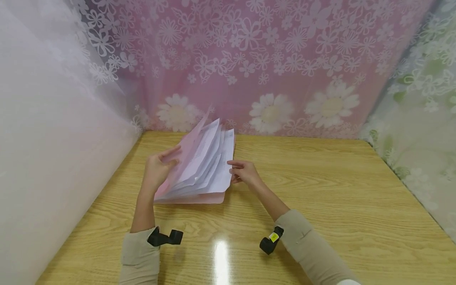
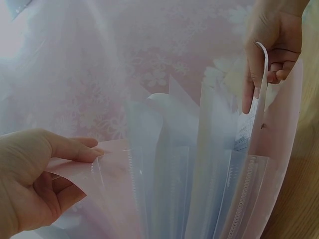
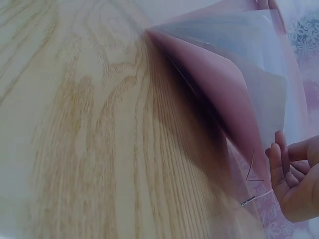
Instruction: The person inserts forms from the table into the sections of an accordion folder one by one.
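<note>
A pink folder [image 1: 211,198] stands partly open on the wooden table, with several clear pockets [image 2: 174,189] and white printed sheets [image 1: 225,174] fanned inside. My left hand [image 1: 156,170] pinches the raised pink front cover [image 1: 189,152] between thumb and fingers and holds it up to the left. At the other side, my right hand [image 1: 246,173] pinches the edge of a white sheet near the folder's back cover [image 2: 284,119]. In the right wrist view, a thin cord with a metal tip [image 3: 247,201] hangs close below the right hand.
Wood-grain table [image 1: 320,190] extends to the right and in front of the folder. A pink flowered curtain [image 1: 249,71] closes off the back, a pale sheet [image 1: 64,118] the left, and a green-white flowered one [image 1: 424,118] the right. Black straps [image 1: 165,237] sit on both wrists.
</note>
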`<state>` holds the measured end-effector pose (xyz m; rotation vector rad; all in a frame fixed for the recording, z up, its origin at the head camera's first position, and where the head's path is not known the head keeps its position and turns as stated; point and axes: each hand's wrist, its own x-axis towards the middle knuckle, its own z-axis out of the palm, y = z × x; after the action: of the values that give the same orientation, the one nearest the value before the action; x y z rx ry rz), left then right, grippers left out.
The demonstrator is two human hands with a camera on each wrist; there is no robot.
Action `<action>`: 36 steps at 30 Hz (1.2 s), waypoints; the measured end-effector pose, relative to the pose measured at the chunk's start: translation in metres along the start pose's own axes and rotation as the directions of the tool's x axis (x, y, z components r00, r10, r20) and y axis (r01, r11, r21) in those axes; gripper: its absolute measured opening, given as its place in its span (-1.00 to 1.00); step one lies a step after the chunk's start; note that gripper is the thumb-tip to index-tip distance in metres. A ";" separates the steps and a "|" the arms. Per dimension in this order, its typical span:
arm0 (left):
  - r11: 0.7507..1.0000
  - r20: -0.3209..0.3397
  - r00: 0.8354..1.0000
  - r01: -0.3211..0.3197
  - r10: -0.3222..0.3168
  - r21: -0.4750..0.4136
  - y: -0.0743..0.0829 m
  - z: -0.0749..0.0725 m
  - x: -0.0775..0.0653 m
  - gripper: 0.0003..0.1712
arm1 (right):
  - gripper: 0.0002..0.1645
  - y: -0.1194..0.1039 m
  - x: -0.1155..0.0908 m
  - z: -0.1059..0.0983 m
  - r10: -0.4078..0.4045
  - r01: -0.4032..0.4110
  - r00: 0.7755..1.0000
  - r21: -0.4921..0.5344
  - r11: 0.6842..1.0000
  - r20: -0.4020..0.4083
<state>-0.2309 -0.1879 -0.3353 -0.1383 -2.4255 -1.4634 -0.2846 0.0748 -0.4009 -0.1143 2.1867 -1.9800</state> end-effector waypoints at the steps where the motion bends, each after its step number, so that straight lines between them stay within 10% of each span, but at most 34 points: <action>1: 1.000 0.001 1.000 -0.001 0.001 0.003 0.000 0.000 0.000 -0.57 | -0.60 0.000 0.000 0.001 0.000 0.000 1.000 0.000 1.000 0.005; 36: 1.000 -0.020 0.999 -0.028 0.028 -0.006 0.001 0.002 0.000 -0.57 | -0.51 -0.008 0.009 0.032 0.040 -0.039 0.999 -0.060 0.997 0.019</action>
<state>-0.2307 -0.1859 -0.3350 -0.1582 -2.3939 -1.4534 -0.2876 0.0414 -0.3971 -0.0978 2.2189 -1.8847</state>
